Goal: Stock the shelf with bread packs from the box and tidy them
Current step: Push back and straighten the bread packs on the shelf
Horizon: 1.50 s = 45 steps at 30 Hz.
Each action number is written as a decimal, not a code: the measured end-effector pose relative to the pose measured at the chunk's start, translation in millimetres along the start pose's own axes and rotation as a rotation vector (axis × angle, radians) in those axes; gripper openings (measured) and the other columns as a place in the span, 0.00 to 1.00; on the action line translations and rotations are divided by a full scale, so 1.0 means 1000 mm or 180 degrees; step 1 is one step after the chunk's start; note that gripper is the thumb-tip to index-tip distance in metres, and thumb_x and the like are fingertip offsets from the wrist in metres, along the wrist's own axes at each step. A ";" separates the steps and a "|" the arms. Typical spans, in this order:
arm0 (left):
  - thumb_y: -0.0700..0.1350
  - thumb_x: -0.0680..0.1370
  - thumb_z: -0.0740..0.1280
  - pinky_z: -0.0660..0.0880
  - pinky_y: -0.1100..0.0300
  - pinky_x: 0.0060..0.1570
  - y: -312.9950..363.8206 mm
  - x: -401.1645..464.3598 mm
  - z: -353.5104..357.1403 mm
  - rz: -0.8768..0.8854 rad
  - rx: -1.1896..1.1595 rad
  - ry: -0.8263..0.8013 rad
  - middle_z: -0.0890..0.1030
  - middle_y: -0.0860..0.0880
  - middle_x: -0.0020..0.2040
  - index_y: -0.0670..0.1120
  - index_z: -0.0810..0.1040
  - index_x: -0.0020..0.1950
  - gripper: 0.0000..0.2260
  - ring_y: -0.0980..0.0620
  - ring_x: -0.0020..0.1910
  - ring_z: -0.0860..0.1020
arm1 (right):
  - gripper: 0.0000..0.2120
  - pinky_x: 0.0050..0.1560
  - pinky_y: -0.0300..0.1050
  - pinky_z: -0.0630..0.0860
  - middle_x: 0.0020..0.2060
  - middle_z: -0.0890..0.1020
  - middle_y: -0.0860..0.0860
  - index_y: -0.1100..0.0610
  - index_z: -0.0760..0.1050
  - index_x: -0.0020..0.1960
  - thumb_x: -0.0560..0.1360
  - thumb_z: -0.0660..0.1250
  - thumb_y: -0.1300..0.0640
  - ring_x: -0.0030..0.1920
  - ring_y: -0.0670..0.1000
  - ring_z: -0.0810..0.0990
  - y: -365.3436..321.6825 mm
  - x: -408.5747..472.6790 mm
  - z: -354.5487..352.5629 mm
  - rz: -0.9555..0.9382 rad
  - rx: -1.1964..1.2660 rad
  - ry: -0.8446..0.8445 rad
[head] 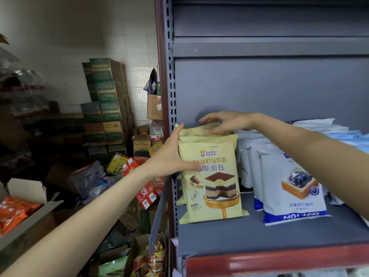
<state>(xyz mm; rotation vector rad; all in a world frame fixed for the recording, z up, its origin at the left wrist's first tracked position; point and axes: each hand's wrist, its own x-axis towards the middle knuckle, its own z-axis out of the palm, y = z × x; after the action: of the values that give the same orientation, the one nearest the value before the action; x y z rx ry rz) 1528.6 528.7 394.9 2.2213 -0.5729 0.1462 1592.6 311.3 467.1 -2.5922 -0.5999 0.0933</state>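
Head view shows yellow bread packs standing in a row at the left end of the shelf. Left hand holds their left side with thumb across the front pack, right hand grips their tops, and white and blue packs stand just beside them on the right.

Count on shelf: three yellow mousse bread packs upright in one row, at least three white-and-blue packs beside.
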 end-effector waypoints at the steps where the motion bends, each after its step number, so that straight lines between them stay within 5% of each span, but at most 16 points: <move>1: 0.53 0.64 0.79 0.66 0.52 0.68 0.000 0.000 0.001 -0.0004 -0.0007 0.0010 0.61 0.52 0.75 0.59 0.43 0.76 0.54 0.52 0.71 0.64 | 0.27 0.45 0.34 0.73 0.67 0.69 0.48 0.47 0.65 0.71 0.75 0.67 0.47 0.61 0.47 0.72 0.000 0.000 0.000 -0.0009 0.0055 0.0015; 4: 0.53 0.64 0.79 0.67 0.52 0.68 0.000 0.001 0.002 -0.0010 -0.0044 0.0022 0.61 0.53 0.75 0.59 0.42 0.76 0.55 0.52 0.71 0.65 | 0.26 0.47 0.35 0.75 0.66 0.69 0.49 0.48 0.65 0.71 0.74 0.68 0.49 0.56 0.46 0.75 0.001 0.000 0.000 -0.0026 0.0173 0.0028; 15: 0.53 0.65 0.78 0.68 0.57 0.65 0.001 -0.009 0.004 0.0056 -0.0227 0.0074 0.62 0.55 0.75 0.58 0.37 0.76 0.56 0.54 0.69 0.68 | 0.22 0.61 0.42 0.70 0.70 0.66 0.46 0.45 0.62 0.72 0.79 0.58 0.45 0.66 0.48 0.68 -0.014 -0.019 0.004 0.0155 0.0236 0.0001; 18: 0.61 0.62 0.75 0.63 0.60 0.67 0.000 -0.018 0.003 0.0041 -0.0165 0.0161 0.58 0.56 0.77 0.55 0.34 0.76 0.58 0.55 0.73 0.63 | 0.20 0.64 0.41 0.67 0.70 0.66 0.47 0.45 0.64 0.71 0.80 0.56 0.45 0.67 0.48 0.68 -0.024 -0.055 0.001 -0.0051 -0.0231 0.0548; 21: 0.66 0.61 0.72 0.62 0.64 0.63 -0.006 -0.031 0.004 -0.0142 0.0005 0.0124 0.60 0.56 0.76 0.54 0.40 0.78 0.57 0.56 0.74 0.61 | 0.18 0.62 0.39 0.69 0.66 0.69 0.47 0.44 0.67 0.68 0.79 0.60 0.48 0.64 0.46 0.72 -0.030 -0.106 0.021 -0.0355 0.0456 0.1245; 25: 0.56 0.69 0.74 0.66 0.81 0.44 -0.006 -0.049 0.005 -0.0274 0.0231 -0.0537 0.68 0.68 0.60 0.54 0.49 0.77 0.45 0.66 0.58 0.71 | 0.25 0.66 0.40 0.69 0.66 0.67 0.46 0.47 0.66 0.69 0.74 0.69 0.53 0.67 0.45 0.68 -0.027 -0.158 0.078 -0.0593 0.0350 0.1719; 27: 0.53 0.70 0.74 0.67 0.79 0.46 -0.007 -0.052 0.007 -0.0292 0.0225 -0.0730 0.67 0.67 0.62 0.55 0.46 0.77 0.46 0.67 0.55 0.70 | 0.32 0.70 0.43 0.63 0.70 0.62 0.48 0.44 0.62 0.71 0.71 0.71 0.52 0.71 0.47 0.62 -0.020 -0.165 0.105 -0.0394 0.0146 0.1729; 29: 0.53 0.69 0.76 0.68 0.66 0.59 -0.009 -0.052 0.010 -0.0314 0.0203 -0.0753 0.65 0.60 0.71 0.55 0.42 0.77 0.50 0.60 0.64 0.69 | 0.39 0.66 0.32 0.58 0.73 0.56 0.48 0.38 0.54 0.73 0.70 0.73 0.51 0.72 0.41 0.59 -0.015 -0.164 0.126 -0.0245 0.0166 0.1470; 32: 0.50 0.68 0.77 0.66 0.56 0.66 -0.014 -0.053 0.016 -0.0317 0.0094 -0.0580 0.64 0.55 0.74 0.54 0.42 0.78 0.51 0.54 0.70 0.66 | 0.48 0.54 0.21 0.63 0.71 0.59 0.49 0.35 0.47 0.73 0.69 0.75 0.57 0.53 0.28 0.70 -0.011 -0.151 0.142 -0.0160 0.0268 0.1148; 37: 0.43 0.73 0.73 0.73 0.59 0.55 -0.019 -0.051 0.031 -0.0280 -0.0198 -0.0235 0.71 0.52 0.69 0.53 0.47 0.78 0.43 0.54 0.60 0.73 | 0.52 0.63 0.46 0.71 0.60 0.68 0.53 0.34 0.43 0.73 0.68 0.74 0.63 0.52 0.48 0.75 -0.008 -0.131 0.154 -0.0144 0.0115 0.1390; 42: 0.41 0.74 0.71 0.72 0.53 0.62 -0.013 -0.051 0.035 -0.0202 -0.0212 -0.0237 0.73 0.54 0.66 0.52 0.52 0.77 0.38 0.53 0.61 0.74 | 0.54 0.57 0.41 0.70 0.61 0.68 0.57 0.32 0.41 0.73 0.66 0.74 0.64 0.56 0.52 0.72 -0.006 -0.126 0.150 -0.0187 0.0146 0.1414; 45: 0.43 0.75 0.70 0.68 0.60 0.61 -0.010 -0.051 0.035 -0.0134 -0.0057 -0.0257 0.72 0.56 0.65 0.52 0.49 0.78 0.39 0.54 0.63 0.72 | 0.56 0.56 0.48 0.77 0.62 0.70 0.58 0.28 0.42 0.70 0.65 0.75 0.64 0.50 0.56 0.79 -0.005 -0.126 0.145 -0.0253 0.0341 0.1246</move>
<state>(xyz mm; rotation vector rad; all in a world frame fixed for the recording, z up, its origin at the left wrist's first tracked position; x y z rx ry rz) 1484.5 526.3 349.8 2.2282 -0.5687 0.0297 1452.4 324.1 336.1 -2.3869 -0.5336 -0.3883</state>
